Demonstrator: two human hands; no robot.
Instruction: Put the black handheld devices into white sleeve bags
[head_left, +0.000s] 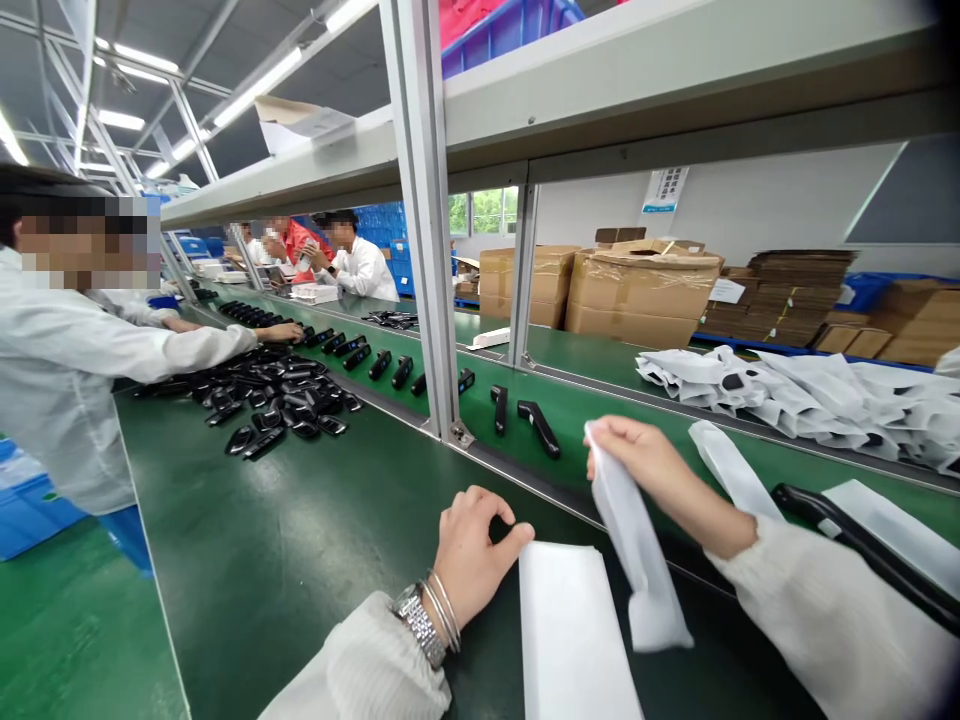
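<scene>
In the head view my right hand (637, 460) pinches the upper end of a long white translucent bag (643, 570). The bag hangs down over the table's edge, and I cannot tell whether anything is inside. My left hand (480, 555) is curved with thumb and fingers apart, holding nothing. Its thumb tip is at the top left corner of a stack of flat white bags (574, 630). Beyond the hands, two black angled handheld devices (538, 428) lie on the green belt. Another black device (862, 545) lies between white bags (731, 465), partly behind my right forearm.
A metal post (427, 220) rises at the table's edge and carries a shelf (637, 90) overhead. A heap of filled white bags (810, 400) lies far right. At left, a co-worker's hand (281, 333) reaches over piled black parts (277, 390). Cardboard boxes (637, 290) stand behind.
</scene>
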